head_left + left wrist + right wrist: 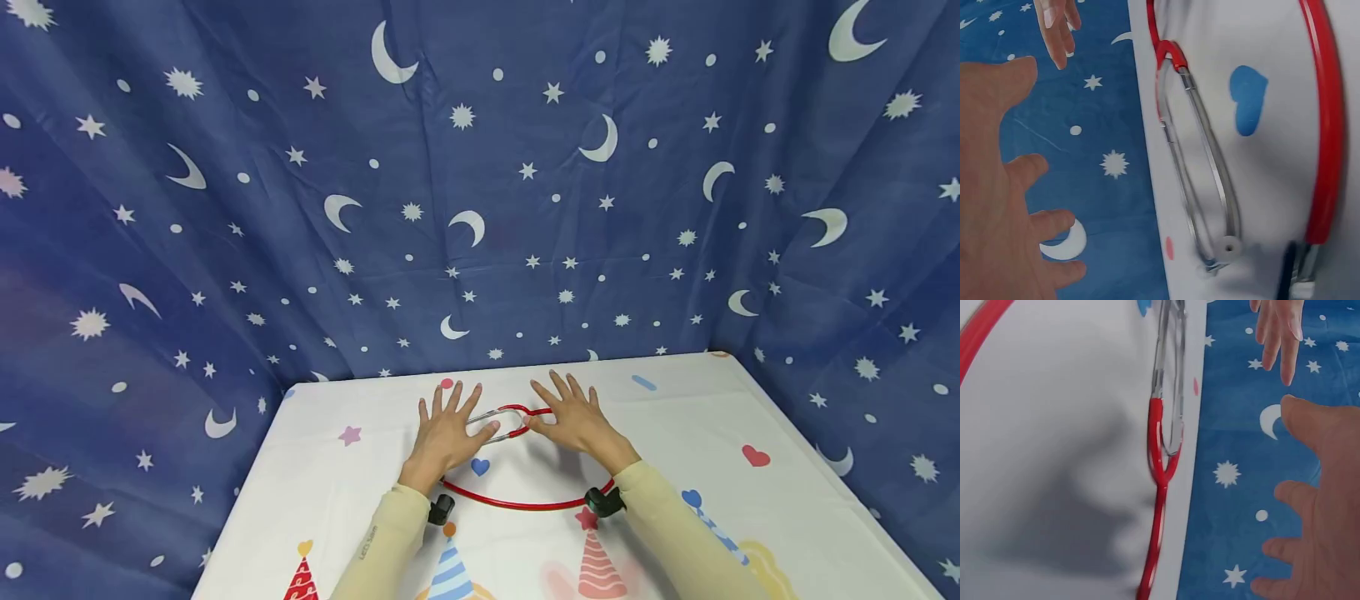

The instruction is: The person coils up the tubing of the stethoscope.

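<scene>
A stethoscope [517, 505] with red tubing and silver ear tubes lies on the white tablecloth. Above its left part is my left hand [442, 437], fingers spread and nothing in its grasp. My right hand [577, 421] hovers over the other side, likewise spread and holding nothing. In the head view the hands hide parts of the tubing and ear tubes. The left wrist view shows the silver ear tubes [1213, 156] and, at the lower edge, a metal end [1304, 275] of the tube, partly cut off. The red fork [1161, 478] appears in the right wrist view.
The white tablecloth [660, 433] carries printed party hats, hearts and stars. Behind and on both sides of the table hangs a dark blue curtain [525, 217] with moons and stars. A small black device [604, 502] sits at the right wrist, another [441, 509] at the left.
</scene>
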`<state>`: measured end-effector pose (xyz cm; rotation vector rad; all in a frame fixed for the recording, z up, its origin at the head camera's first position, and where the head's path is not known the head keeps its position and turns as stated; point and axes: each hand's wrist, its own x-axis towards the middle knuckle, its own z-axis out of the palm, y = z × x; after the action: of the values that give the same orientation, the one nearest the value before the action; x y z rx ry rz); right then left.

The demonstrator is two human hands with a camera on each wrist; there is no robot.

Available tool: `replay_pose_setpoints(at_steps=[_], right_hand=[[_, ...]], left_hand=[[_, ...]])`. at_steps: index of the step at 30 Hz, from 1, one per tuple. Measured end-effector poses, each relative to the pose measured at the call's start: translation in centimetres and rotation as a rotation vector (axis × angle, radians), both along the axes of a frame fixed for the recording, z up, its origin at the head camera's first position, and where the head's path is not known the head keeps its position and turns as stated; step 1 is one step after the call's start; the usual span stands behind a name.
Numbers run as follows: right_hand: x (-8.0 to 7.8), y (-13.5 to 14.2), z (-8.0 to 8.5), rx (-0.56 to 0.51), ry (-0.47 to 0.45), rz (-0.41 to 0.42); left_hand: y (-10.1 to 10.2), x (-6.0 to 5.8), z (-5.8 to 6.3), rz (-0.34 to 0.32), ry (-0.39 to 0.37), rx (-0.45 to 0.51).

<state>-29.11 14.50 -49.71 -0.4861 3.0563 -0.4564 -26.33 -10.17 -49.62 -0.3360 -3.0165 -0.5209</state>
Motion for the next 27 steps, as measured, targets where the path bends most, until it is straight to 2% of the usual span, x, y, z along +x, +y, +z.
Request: replay_pose_setpoints(at_steps=[10, 19, 27], right_hand=[[-0.6, 0.2, -1.4, -0.017, -0.033, -0.016], [-0.9, 0.4, -2.2, -0.029, -0.033, -0.023], [-1.2, 0.3, -3.2, -0.007, -0.079, -0.042]], left_hand=[[0.2, -0.6, -1.5, 0.018, -0.038, 0.009], [0.4, -1.1, -2.6, 0.021, -0.033, 0.019], [0.6, -1.1, -3.7, 0.025, -0.061, 0.049]])
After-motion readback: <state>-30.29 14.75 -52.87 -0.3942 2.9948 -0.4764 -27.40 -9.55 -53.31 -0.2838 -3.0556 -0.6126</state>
